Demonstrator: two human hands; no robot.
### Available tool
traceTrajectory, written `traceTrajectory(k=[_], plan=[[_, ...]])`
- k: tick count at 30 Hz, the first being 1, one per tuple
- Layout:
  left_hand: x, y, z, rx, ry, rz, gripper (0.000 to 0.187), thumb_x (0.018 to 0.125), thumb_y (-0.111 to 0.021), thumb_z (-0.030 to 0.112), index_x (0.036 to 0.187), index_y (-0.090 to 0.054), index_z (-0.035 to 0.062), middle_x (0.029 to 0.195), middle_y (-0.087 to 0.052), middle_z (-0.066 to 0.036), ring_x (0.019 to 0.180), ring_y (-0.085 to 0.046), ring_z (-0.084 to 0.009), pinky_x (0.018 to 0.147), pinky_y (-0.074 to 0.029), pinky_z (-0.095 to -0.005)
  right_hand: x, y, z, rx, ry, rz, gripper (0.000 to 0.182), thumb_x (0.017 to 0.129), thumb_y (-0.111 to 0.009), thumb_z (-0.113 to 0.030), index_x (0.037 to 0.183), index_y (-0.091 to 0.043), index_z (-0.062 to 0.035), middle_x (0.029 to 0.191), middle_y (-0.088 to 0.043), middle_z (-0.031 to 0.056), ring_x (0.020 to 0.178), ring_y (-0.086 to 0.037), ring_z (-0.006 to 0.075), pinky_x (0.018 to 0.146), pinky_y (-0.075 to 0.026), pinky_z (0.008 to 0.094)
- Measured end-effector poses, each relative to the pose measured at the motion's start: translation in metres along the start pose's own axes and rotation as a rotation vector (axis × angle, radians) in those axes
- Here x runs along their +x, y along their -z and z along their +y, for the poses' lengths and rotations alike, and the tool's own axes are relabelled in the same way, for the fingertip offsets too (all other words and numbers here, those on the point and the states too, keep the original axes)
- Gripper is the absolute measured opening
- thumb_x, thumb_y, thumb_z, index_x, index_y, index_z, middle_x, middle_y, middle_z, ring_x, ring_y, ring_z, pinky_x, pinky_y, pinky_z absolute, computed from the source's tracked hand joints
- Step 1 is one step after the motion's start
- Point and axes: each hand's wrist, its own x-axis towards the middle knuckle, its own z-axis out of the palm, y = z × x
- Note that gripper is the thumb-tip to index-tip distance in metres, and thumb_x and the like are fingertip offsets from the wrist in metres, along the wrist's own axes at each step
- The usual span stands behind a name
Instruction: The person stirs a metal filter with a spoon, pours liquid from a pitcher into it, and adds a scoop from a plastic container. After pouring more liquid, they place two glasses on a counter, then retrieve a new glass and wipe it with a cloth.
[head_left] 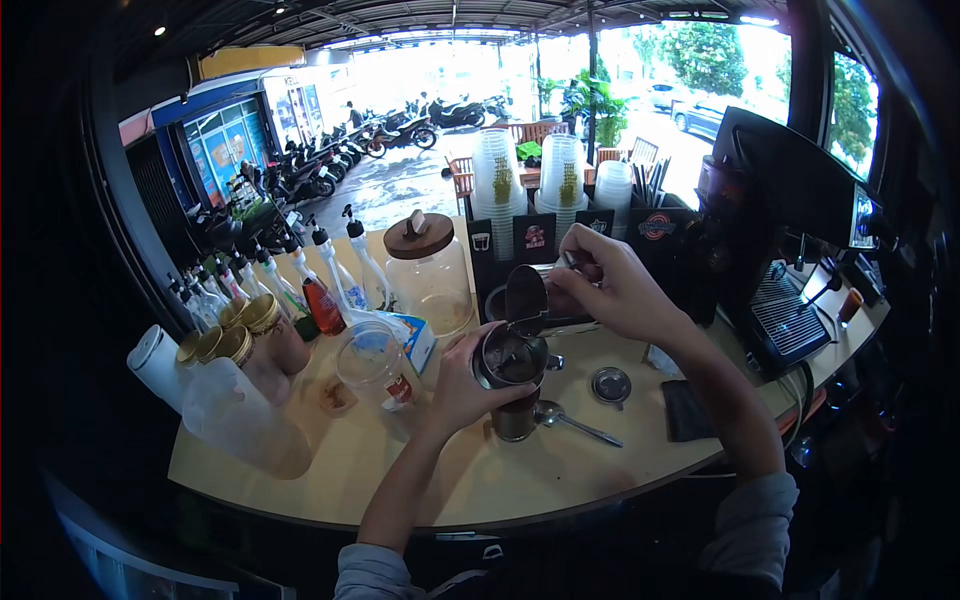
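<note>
My left hand [463, 385] is wrapped around the upper part of a metal cup [515, 418] standing on the counter, its thumb across the near side. Dark contents show inside the cup's round mouth. Above it, my right hand [605, 275] grips a small metal pitcher [526, 297], which is tilted with its lip over the mouth of the cup. Beside the cup's base lies a metal spoon [580, 424], and farther right a round metal lid [610, 386]. A clear plastic jar [368, 362] stands just left of my left hand.
Pump bottles [325, 305] and gold-lidded jars [262, 325] line the left side. Behind my hands stand a wooden-lidded glass jar [432, 280] and stacked plastic cups [495, 180]. An espresso machine [785, 200] and a dark cloth [690, 410] are on the right.
</note>
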Motion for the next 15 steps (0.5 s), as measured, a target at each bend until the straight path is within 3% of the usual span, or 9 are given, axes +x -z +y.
traceTrajectory(k=[8,15], plan=[[0.005,0.008,0.002,0.041,-0.022,-0.003,0.078,0.051,-0.086,0.039,0.117,-0.057,0.0084,0.106,-0.065,-0.009,0.107,-0.057,-0.0281,0.101,-0.036,-0.0398,-0.003,0.004,-0.001,0.04,-0.067,-0.001,0.022,0.086,-0.062,-0.009,0.089,-0.045,0.0039,0.062,-0.048,0.0094,0.056,-0.045,0.0093,0.052,-0.04,0.0284],[0.008,0.013,0.005,0.192,-0.076,-0.002,0.082,0.054,-0.083,0.045,0.121,-0.054,0.0082,0.105,-0.065,-0.01,0.106,-0.058,-0.0293,0.106,-0.028,-0.0449,-0.004,0.002,-0.004,0.007,-0.02,0.011,0.021,0.085,-0.062,-0.008,0.088,-0.044,0.0034,0.061,-0.046,0.0088,0.055,-0.042,0.0101,0.051,-0.039,0.0293]])
